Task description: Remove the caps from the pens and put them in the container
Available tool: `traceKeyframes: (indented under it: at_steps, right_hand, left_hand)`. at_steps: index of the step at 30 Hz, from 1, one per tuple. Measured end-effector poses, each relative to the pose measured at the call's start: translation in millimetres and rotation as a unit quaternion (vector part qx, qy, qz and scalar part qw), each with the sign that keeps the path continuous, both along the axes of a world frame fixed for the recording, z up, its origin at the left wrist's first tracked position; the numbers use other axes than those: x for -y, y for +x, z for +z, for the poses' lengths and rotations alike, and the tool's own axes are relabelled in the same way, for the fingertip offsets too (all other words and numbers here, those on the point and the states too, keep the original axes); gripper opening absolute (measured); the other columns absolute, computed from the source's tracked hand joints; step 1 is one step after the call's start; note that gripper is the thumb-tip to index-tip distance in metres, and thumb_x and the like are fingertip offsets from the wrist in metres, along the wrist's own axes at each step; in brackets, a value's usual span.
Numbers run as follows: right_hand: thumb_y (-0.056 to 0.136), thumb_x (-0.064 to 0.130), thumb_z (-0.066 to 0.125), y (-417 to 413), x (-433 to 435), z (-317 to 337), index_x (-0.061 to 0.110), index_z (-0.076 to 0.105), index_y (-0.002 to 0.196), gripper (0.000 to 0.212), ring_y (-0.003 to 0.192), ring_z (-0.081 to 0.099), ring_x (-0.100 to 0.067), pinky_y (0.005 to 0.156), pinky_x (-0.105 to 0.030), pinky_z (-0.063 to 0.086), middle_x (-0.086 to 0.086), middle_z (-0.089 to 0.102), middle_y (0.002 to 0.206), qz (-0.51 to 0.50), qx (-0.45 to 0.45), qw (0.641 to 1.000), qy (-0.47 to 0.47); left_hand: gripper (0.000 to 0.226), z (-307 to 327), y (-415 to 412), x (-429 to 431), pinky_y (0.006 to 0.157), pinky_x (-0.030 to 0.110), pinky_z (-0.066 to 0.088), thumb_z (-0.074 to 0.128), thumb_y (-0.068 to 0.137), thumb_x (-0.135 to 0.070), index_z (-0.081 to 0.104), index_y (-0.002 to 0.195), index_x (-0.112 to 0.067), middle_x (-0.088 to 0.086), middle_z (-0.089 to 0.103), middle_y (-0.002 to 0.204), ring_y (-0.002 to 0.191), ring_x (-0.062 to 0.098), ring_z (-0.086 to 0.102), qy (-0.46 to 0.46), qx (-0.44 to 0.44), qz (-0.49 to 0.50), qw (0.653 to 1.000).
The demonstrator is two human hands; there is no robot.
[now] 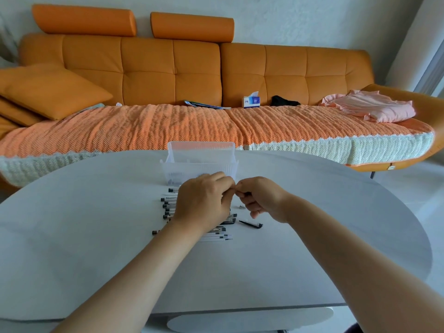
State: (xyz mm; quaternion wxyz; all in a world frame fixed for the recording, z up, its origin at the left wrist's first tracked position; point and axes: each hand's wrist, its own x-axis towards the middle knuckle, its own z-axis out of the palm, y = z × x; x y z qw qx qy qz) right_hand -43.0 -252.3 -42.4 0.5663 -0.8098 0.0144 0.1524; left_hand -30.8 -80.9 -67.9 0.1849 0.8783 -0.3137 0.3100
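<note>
A heap of white pens (168,207) with black caps lies on the white table (96,236), partly hidden under my left hand (204,200). My right hand (260,200) is right beside it, fingers curled. The two hands meet fingertip to fingertip just above the heap, and what they pinch between them is hidden. A loose black cap (251,224) lies to the right of the heap, and a small grey piece (241,207) lies beside my right hand. The clear plastic container (200,162) stands just behind the hands.
An orange sofa (168,75) with a woven cover runs behind the table. On it lie a tissue box (251,100), a magazine (206,105), a dark item (284,101) and a pink cloth (370,106). The table's rounded edge curves away on the right.
</note>
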Motion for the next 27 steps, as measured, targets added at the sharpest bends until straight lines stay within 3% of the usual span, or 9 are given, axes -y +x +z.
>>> traceKeyframes:
  at_steps: [3,6,9,13,15,18,20,23,27]
  right_hand:
    - [0.096,0.015,0.047,-0.9,-4.0,-5.4,0.018,0.054,0.069,0.028,0.053,0.035,-0.014,0.055,-0.03,0.038,0.003,0.04,0.056,0.001,0.144,0.981,-0.13]
    - [0.095,0.015,0.054,-1.4,-5.7,-7.3,0.024,0.061,0.072,0.026,0.052,0.042,-0.006,0.053,-0.017,0.033,0.014,0.045,0.051,0.017,0.298,0.927,-0.228]
    - [0.092,0.013,0.063,-1.2,-6.1,-6.0,0.019,0.073,0.081,0.016,0.065,0.053,0.007,0.06,-0.007,0.038,0.018,0.06,0.07,0.028,0.428,0.862,-0.27]
    - [0.088,0.014,0.071,3.0,-5.2,-4.3,0.017,0.078,0.084,0.009,0.065,0.054,0.01,0.062,-0.005,0.039,0.01,0.07,0.077,0.039,0.483,0.828,-0.281]
    - [0.089,0.017,0.071,3.0,-5.8,-3.4,0.019,0.078,0.084,0.008,0.064,0.054,0.006,0.063,-0.008,0.041,0.011,0.07,0.078,0.049,0.47,0.833,-0.287]
    - [0.089,0.015,0.068,1.2,-9.0,-5.0,0.019,0.074,0.082,0.01,0.064,0.055,-0.001,0.061,-0.012,0.041,0.014,0.064,0.074,0.04,0.426,0.863,-0.269]
    - [0.09,0.012,0.063,-0.6,-12.2,-5.7,0.017,0.069,0.078,0.015,0.063,0.052,-0.003,0.059,-0.014,0.038,0.014,0.058,0.067,0.033,0.373,0.894,-0.246]
    - [0.095,0.01,0.052,-1.9,-18.3,-6.2,0.011,0.06,0.076,0.02,0.051,0.042,-0.003,0.051,-0.015,0.032,0.015,0.045,0.051,0.029,0.28,0.94,-0.192]
    - [0.098,0.013,0.045,1.3,-23.0,-7.0,0.017,0.048,0.067,0.031,0.049,0.033,-0.006,0.053,-0.025,0.031,0.007,0.041,0.061,0.019,0.182,0.976,-0.116]
  left_hand:
    - [0.014,7.5,-0.2,0.5,0.059,0.024,0.041,0.057,0.091,-0.036,0.065,0.081,-0.032,-0.015,0.064,0.075,0.07,0.005,0.056,-0.105,-0.249,0.034,0.962]
    - [0.014,14.9,2.6,-2.7,0.058,0.026,0.04,0.062,0.09,-0.023,0.069,0.078,-0.022,-0.007,0.066,0.072,0.054,0.002,0.053,-0.258,-0.455,-0.025,0.852]
    - [0.015,18.1,4.4,-10.1,0.046,0.02,0.03,0.06,0.092,-0.016,0.068,0.078,-0.013,0.001,0.062,0.07,0.044,0.012,0.037,-0.319,-0.53,-0.049,0.784]
    - [0.016,18.6,5.0,-15.7,0.042,0.018,0.028,0.058,0.092,-0.014,0.067,0.079,-0.013,0.0,0.062,0.068,0.044,0.014,0.036,-0.321,-0.545,-0.053,0.773]
    - [0.017,18.6,4.5,-16.8,0.048,0.021,0.033,0.059,0.092,-0.015,0.067,0.077,-0.015,-0.002,0.063,0.069,0.048,0.015,0.04,-0.309,-0.531,-0.053,0.788]
    - [0.014,14.6,2.1,-18.2,0.063,0.026,0.043,0.061,0.09,-0.031,0.065,0.076,-0.031,-0.019,0.063,0.07,0.066,0.007,0.055,-0.172,-0.378,-0.002,0.91]
    - [0.009,11.5,-1.7,-20.0,0.061,0.023,0.043,0.061,0.089,-0.036,0.064,0.081,-0.035,-0.023,0.063,0.077,0.073,0.003,0.056,-0.08,-0.233,0.036,0.969]
    - [0.005,7.4,-0.1,-24.2,0.052,0.024,0.042,0.063,0.086,-0.03,0.065,0.082,-0.031,-0.015,0.064,0.078,0.071,0.007,0.056,-0.033,-0.065,0.004,0.997]
    - [0.005,6.6,6.0,-27.9,0.049,0.022,0.039,0.065,0.085,-0.028,0.066,0.081,-0.029,-0.013,0.062,0.074,0.067,0.01,0.056,-0.015,0.0,-0.026,1.0]
